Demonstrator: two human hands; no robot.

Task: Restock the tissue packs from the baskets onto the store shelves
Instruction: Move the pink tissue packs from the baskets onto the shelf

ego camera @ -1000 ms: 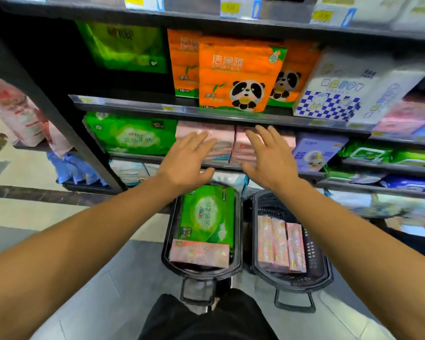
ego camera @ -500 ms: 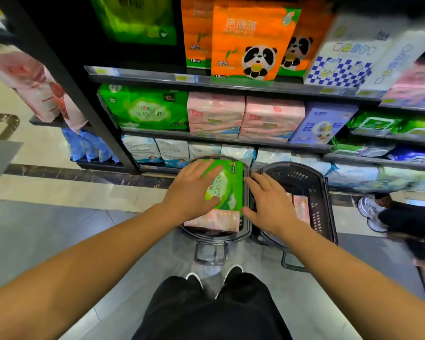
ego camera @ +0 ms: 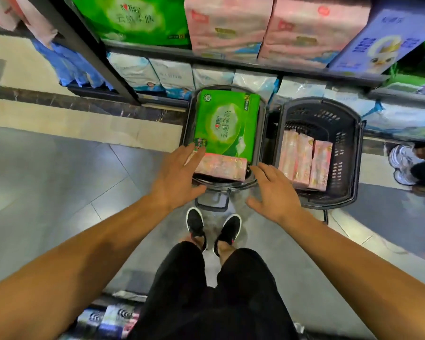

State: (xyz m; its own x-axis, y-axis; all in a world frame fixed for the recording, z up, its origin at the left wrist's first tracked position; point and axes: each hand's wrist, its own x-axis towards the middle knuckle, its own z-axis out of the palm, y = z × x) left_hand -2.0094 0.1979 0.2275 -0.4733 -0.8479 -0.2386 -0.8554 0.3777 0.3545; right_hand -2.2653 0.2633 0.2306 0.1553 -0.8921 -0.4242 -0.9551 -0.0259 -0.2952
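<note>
Left hand [ego camera: 177, 175]: fingers spread and straight, tips at the left end of the pink pack [ego camera: 221, 168], holding nothing; contact looks likely but can't confirm. Pink pack lies in the near end of the left basket [ego camera: 189, 114], long axis left-right, green pack [ego camera: 227, 126] just beyond it. Right hand [ego camera: 275, 190]: fingers spread wide, empty, tips just off the pack's right end. So the pack sits between the two hands, ends facing the fingertips. Looks like a two-hand end squeeze, then lift. Left hand is nearer. Right basket [ego camera: 353, 148] holds three more pink packs [ego camera: 304, 163], standing side by side.
</note>
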